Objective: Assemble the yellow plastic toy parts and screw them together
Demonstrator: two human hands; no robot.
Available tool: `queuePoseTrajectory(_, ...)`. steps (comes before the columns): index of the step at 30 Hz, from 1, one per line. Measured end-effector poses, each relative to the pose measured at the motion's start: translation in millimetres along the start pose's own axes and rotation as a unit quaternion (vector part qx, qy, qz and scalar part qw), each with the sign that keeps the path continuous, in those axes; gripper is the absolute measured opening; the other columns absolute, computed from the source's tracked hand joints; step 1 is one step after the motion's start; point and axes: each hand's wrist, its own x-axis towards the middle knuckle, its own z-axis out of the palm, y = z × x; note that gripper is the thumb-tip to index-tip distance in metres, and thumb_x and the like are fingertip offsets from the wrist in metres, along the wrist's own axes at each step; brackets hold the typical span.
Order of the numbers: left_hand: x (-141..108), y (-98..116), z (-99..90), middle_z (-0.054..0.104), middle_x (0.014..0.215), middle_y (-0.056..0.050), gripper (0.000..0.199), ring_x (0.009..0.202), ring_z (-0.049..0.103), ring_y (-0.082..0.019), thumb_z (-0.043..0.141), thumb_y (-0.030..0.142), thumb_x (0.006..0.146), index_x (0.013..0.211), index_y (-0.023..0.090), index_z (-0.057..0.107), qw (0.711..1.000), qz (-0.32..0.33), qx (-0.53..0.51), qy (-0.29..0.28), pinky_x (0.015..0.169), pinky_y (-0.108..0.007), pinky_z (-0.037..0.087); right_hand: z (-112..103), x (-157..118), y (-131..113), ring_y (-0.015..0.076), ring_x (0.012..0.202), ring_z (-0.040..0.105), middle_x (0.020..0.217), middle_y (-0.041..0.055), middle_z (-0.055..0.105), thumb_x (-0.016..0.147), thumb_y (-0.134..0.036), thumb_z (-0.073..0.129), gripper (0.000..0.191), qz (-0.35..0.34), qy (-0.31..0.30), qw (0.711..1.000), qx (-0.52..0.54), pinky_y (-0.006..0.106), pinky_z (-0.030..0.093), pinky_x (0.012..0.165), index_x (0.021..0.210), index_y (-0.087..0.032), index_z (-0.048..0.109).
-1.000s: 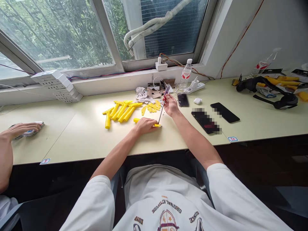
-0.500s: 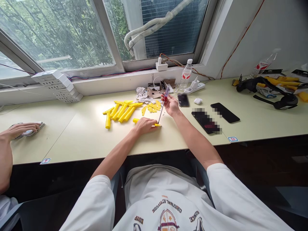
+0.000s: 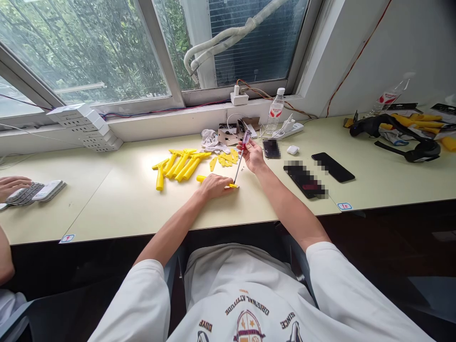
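On the table in front of me, my left hand (image 3: 215,185) is closed over a yellow plastic scraper handle (image 3: 201,178), whose ends show on either side of the fingers. My right hand (image 3: 253,156) grips a screwdriver (image 3: 245,138) by its clear and red handle. The shaft slants down, and its tip meets the yellow piece beside my left fingers. Left of my hands lie several matching yellow scraper handles (image 3: 182,164) in a group. Just beyond are flat yellow plates (image 3: 225,159) and tiny dark screws (image 3: 243,168).
A white cloth (image 3: 211,140), an opened cardboard box (image 3: 228,135) and a water bottle (image 3: 275,111) stand at the back. Phones (image 3: 333,166) and a white earbud case (image 3: 292,150) lie to the right. At far left, another person's hand (image 3: 14,185) rests by stacked grey-white items (image 3: 35,192).
The other person's hand at far left has drawn back left, uncovering more of the stacked items. My own hands and the screwdriver look almost unmoved.
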Motion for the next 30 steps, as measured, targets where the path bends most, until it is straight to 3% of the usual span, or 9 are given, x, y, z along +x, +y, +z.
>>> queuePoseTrajectory(5,0.1,1.5,-1.3,0.080,0.082,-0.006,0.035,0.068,0.071,-0.021,0.056,0.052,0.105,0.097,0.025,0.076,1.000,0.000,-0.004,0.003,0.060,-0.029,0.038,2.1,-2.5,-1.1,0.0144,0.082,0.077,0.102,-0.0001,0.082,0.095,-0.028,0.078,0.017,0.001,-0.016,1.000,-0.018,0.023,0.057,0.062,0.106,-0.026,0.065)
queuePoseTrajectory(16,0.1,2.5,-1.0,0.080,0.082,-0.005,0.032,0.070,0.073,-0.021,0.058,0.050,0.105,0.097,0.025,0.075,1.000,0.005,0.015,0.002,0.058,-0.030,0.036,1.9,-1.4,3.3,0.0079,0.064,0.060,0.078,-0.0069,0.064,0.073,-0.035,0.100,0.039,-0.017,0.014,1.000,-0.004,0.020,0.049,0.054,0.098,-0.026,0.071)
queuePoseTrajectory(21,0.8,1.8,-0.3,0.081,0.086,-0.006,0.033,0.072,0.074,-0.022,0.055,0.051,0.105,0.100,0.024,0.076,1.000,0.001,-0.001,0.002,0.059,-0.029,0.039,4.4,-4.8,1.5,0.0099,0.069,0.061,0.085,-0.0046,0.067,0.078,-0.040,0.094,0.035,-0.012,-0.006,1.000,-0.028,0.021,0.051,0.056,0.105,-0.028,0.075)
queuePoseTrajectory(30,0.7,1.7,2.4,0.081,0.087,-0.006,0.032,0.072,0.075,-0.022,0.057,0.050,0.105,0.100,0.025,0.075,1.000,0.009,-0.006,0.007,0.060,-0.030,0.040,4.2,-3.2,3.3,0.0126,0.077,0.069,0.089,-0.0007,0.073,0.078,-0.039,0.095,0.033,-0.007,-0.015,0.999,-0.032,0.023,0.056,0.062,0.091,-0.025,0.069)
